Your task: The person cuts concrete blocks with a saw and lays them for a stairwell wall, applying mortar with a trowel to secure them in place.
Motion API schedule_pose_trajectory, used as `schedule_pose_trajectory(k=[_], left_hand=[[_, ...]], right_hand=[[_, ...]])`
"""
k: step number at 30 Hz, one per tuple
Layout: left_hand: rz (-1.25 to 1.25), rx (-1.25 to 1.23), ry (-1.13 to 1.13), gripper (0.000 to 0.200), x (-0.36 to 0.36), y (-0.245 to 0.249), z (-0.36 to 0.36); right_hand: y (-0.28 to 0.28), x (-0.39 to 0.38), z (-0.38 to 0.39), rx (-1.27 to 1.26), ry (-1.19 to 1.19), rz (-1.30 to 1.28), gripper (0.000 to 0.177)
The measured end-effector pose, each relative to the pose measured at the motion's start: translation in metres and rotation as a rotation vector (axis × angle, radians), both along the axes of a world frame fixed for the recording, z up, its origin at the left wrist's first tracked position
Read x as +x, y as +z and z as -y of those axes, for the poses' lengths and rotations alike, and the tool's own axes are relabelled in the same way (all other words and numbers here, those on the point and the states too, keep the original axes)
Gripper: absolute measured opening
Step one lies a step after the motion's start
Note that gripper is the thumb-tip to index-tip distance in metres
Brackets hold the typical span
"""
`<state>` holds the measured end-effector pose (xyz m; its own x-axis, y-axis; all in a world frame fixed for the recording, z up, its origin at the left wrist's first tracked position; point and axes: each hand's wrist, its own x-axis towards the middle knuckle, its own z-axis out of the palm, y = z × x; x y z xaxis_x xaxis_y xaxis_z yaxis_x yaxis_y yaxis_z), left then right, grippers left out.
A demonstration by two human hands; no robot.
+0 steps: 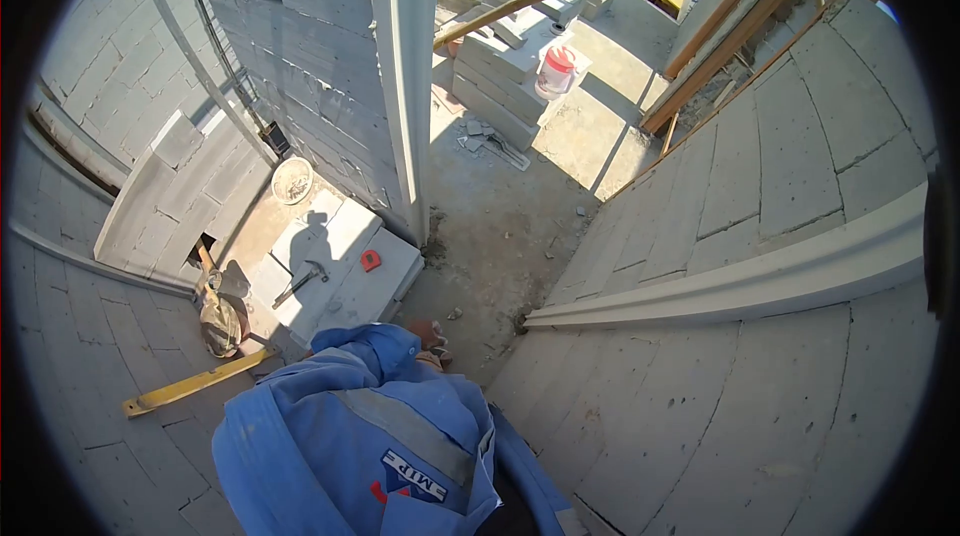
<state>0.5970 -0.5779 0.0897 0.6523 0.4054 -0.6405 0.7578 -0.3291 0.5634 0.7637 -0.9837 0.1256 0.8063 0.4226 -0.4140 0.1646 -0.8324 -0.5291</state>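
Observation:
My left hand (428, 333) shows just past the cuff of a blue sleeve (370, 348), low in front of my body. A small pale patch lies against its fingers; I cannot make out what it is or how the fingers are set. Just under it is a tan shape (431, 360), mostly hidden by the jacket. My right hand cannot be made out. Nearest to the left hand stands a stack of pale blocks (345, 271). On the blocks lie a hammer (300, 282) and a red tape measure (371, 260).
A round tub (292, 181) stands behind the block stack. A yellow level (200, 383) and a dusty bag (222, 324) are at left. Block walls (700, 386) rise on both sides. Farther off, a red-and-white bucket (556, 71) stands by stacked blocks, with rubble (490, 141) on the floor.

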Motion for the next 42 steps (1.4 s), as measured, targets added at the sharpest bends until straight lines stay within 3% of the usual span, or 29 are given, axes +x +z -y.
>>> schedule_pose_trajectory(k=[6,8,10,11,13,14,20,24,26,29,34,37,39,40,42], left_hand=[[-0.004,-0.012,-0.117,0.055,-0.033,-0.002,-0.002],[-0.148,0.150,-0.179,0.050,-0.053,0.001,-0.017],[-0.448,0.167,-0.462,0.040,-0.058,0.013,-0.037],[-0.457,0.175,-0.483,0.040,-0.064,0.008,-0.047],[-0.369,0.335,-1.190,0.032,-0.073,0.005,-0.061],[-0.379,0.333,-1.206,0.032,-0.073,0.006,-0.063],[-0.203,0.070,-0.219,0.039,-0.046,0.022,-0.059],[0.105,0.092,-0.239,0.049,-0.027,-0.034,-0.081],[0.221,0.078,-0.186,0.050,-0.011,-0.024,-0.097],[0.219,0.164,-0.008,0.040,-0.003,0.035,-0.124],[0.175,0.149,0.618,0.042,-0.054,0.068,-0.178],[0.088,0.108,0.956,0.041,-0.109,0.056,-0.168],[0.024,0.129,1.170,0.040,-0.152,0.053,-0.148],[-0.023,0.124,1.219,0.042,-0.173,0.049,-0.131],[-0.261,0.202,1.053,0.047,-0.216,0.029,-0.091]], right_hand=[[-0.018,-0.076,0.031,0.020,-0.079,0.055,0.023],[-0.027,-0.096,0.034,0.032,-0.105,0.076,0.023],[-0.035,-0.112,0.035,0.038,-0.123,0.098,0.023],[-0.038,-0.120,0.034,0.041,-0.130,0.108,0.023],[-0.044,-0.137,0.032,0.040,-0.138,0.122,0.023],[-0.047,-0.145,0.031,0.038,-0.137,0.129,0.023],[-0.052,-0.130,0.017,0.002,-0.011,0.219,0.023],[-0.048,-0.067,-0.020,-0.005,0.168,0.340,0.023],[-0.039,-0.018,-0.045,-0.012,0.300,0.414,0.023],[-0.035,0.072,-0.105,0.009,0.593,0.524,0.022],[-0.049,0.180,-0.244,0.089,1.174,0.633,0.022],[-0.067,0.205,-0.304,0.140,1.420,0.664,0.022],[-0.159,0.239,-0.343,0.204,1.547,0.688,0.022],[-0.100,0.221,-0.381,0.226,1.592,0.681,0.022],[-0.047,0.209,-0.426,0.074,1.356,0.088,0.020]])
